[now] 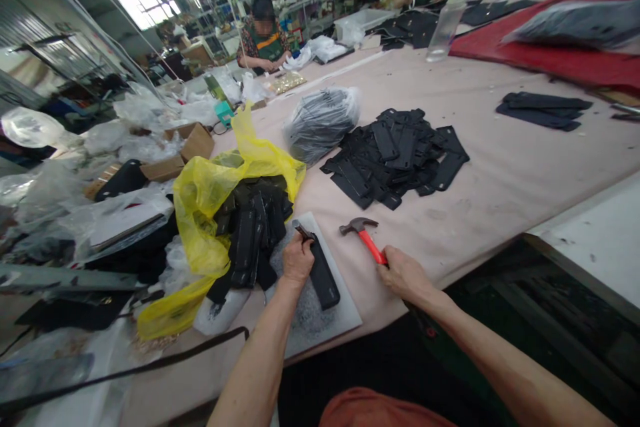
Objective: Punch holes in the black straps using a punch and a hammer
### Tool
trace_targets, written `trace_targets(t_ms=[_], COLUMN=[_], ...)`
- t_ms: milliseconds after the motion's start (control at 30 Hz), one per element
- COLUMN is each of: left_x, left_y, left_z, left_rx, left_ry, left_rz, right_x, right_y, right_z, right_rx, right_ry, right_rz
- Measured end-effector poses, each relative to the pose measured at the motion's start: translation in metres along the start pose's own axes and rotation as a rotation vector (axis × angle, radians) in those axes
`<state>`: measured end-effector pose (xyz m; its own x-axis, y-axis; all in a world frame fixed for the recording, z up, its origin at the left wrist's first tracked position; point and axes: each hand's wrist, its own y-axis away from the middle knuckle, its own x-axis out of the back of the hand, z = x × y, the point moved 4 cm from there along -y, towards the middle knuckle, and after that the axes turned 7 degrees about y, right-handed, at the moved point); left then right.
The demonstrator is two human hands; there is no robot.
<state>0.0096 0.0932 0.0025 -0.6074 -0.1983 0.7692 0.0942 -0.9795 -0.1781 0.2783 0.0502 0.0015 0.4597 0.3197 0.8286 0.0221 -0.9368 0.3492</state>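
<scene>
My left hand (pixel 298 260) is closed round a short metal punch (pixel 303 231), which stands at the far end of a black strip (pixel 324 273). The strip lies lengthwise on a pale, worn board (pixel 345 300) at the table's near edge. To the right, my right hand (pixel 404 273) grips the red handle of a claw hammer (pixel 369 240), its head raised near the board's right side. Left of the board, a yellow plastic bag (pixel 200 197) lies open with several black strips (pixel 250 233) in it. The punch's tip is hidden from view.
A loose heap of black pieces (pixel 395 153) lies beyond the hammer, beside a clear bag of dark parts (pixel 323 121). Farther right are a small stack of strips (pixel 543 110) and a clear bottle (pixel 447 27). Two people work across the table (pixel 500 200). Plastic bags crowd the left.
</scene>
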Motion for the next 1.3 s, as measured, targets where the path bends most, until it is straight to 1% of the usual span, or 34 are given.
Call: trace_targets(t_ms=[100,133,167,200,233,267,300,333,367,400,467,500,533,567,600,633,667,700,767,800,833,867,900,933,967,1000,1033,1067,1100,1133,1167,1200,1267,1300], left_x=[0.001,0.001,0.002,0.002,0.002,0.002,0.002,0.002,0.002,0.002,0.002,0.002,0.003,0.003,0.003,0.002,0.002,0.002,0.002,0.002,0.002,0.002,0.002,0.002,0.002,0.003,0.003,0.003,0.003,0.004,0.004,0.004,0.004,0.004], left_y=[0.0,0.0,0.001,0.001,0.001,0.002,0.002,0.003,0.003,0.003,0.003,0.004,0.004,0.004,0.004,0.004,0.004,0.004,0.004,0.004,0.004,0.004,0.004,0.004,0.004,0.005,0.005,0.005,0.005,0.005,0.005,0.005,0.005,0.005], left_z=[0.001,0.001,0.001,0.001,0.001,0.001,0.001,0.001,0.001,0.001,0.001,0.001,0.001,0.001,0.001,0.001,0.001,0.001,0.001,0.001,0.001,0.001,0.001,0.0,0.0,0.0,0.001,0.001,0.002,0.003,0.003,0.004,0.004,0.003], left_rx=[-0.015,-0.02,-0.026,-0.032,-0.036,-0.04,-0.043,-0.045,-0.045,-0.044,-0.038,-0.032,-0.027,-0.023,-0.02,-0.021,-0.023,-0.024,-0.021,-0.016,-0.009,-0.004,0.0,0.004,0.006,0.009,0.009,0.011,0.011,0.015,0.021,0.028,0.049,0.053], left_ry=[-0.008,-0.009,-0.008,-0.007,-0.006,-0.005,-0.003,0.0,0.003,0.005,0.01,0.01,0.009,0.01,0.012,0.016,0.021,0.025,0.025,0.02,0.013,0.006,-0.001,-0.009,-0.019,-0.028,-0.034,-0.038,-0.038,-0.036,-0.034,-0.032,-0.029,-0.023], left_rz=[-0.004,-0.005,-0.007,-0.009,-0.01,-0.01,-0.01,-0.01,-0.009,-0.009,-0.012,-0.015,-0.018,-0.021,-0.022,-0.022,-0.025,-0.03,-0.044,-0.052,-0.058,-0.06,-0.059,-0.057,-0.055,-0.055,-0.057,-0.061,-0.069,-0.079,-0.085,-0.092,-0.093,-0.083], right_x=[-0.016,-0.021,-0.025,-0.027,-0.026,-0.02,-0.009,0.009,0.034,0.064,0.132,0.163,0.187,0.203,0.208,0.205,0.195,0.18,0.152,0.145,0.147,0.156,0.171,0.187,0.202,0.211,0.212,0.207,0.197,0.182,0.166,0.15,0.126,0.119], right_y=[0.006,0.01,0.013,0.016,0.018,0.02,0.02,0.02,0.021,0.022,0.033,0.042,0.051,0.06,0.067,0.071,0.071,0.068,0.059,0.057,0.056,0.058,0.061,0.067,0.073,0.079,0.083,0.085,0.085,0.081,0.074,0.066,0.047,0.037], right_z=[-0.003,-0.006,-0.009,-0.012,-0.015,-0.019,-0.025,-0.035,-0.048,-0.064,-0.101,-0.119,-0.132,-0.141,-0.147,-0.15,-0.152,-0.152,-0.149,-0.147,-0.147,-0.15,-0.156,-0.162,-0.166,-0.169,-0.169,-0.168,-0.166,-0.164,-0.16,-0.154,-0.134,-0.123], right_rx=[-0.16,-0.205,-0.247,-0.286,-0.325,-0.351,-0.345,-0.297,-0.209,-0.078,0.213,0.342,0.426,0.471,0.495,0.522,0.56,0.601,0.681,0.702,0.71,0.711,0.71,0.698,0.672,0.641,0.619,0.618,0.641,0.687,0.73,0.744,0.67,0.601], right_ry=[-0.616,-0.797,-0.926,-0.998,-1.019,-1.005,-0.971,-0.924,-0.871,-0.813,-0.69,-0.63,-0.586,-0.551,-0.496,-0.407,-0.278,-0.118,0.212,0.323,0.372,0.355,0.28,0.154,-0.007,-0.158,-0.266,-0.322,-0.308,-0.227,-0.111,0.035,0.241,0.271], right_rz=[-0.31,-0.399,-0.456,-0.484,-0.486,-0.461,-0.421,-0.359,-0.271,-0.161,0.173,0.357,0.554,0.717,0.833,0.885,0.86,0.775,0.507,0.404,0.356,0.379,0.456,0.576,0.728,0.871,0.974,1.03,1.018,0.932,0.792,0.615,0.325,0.217])
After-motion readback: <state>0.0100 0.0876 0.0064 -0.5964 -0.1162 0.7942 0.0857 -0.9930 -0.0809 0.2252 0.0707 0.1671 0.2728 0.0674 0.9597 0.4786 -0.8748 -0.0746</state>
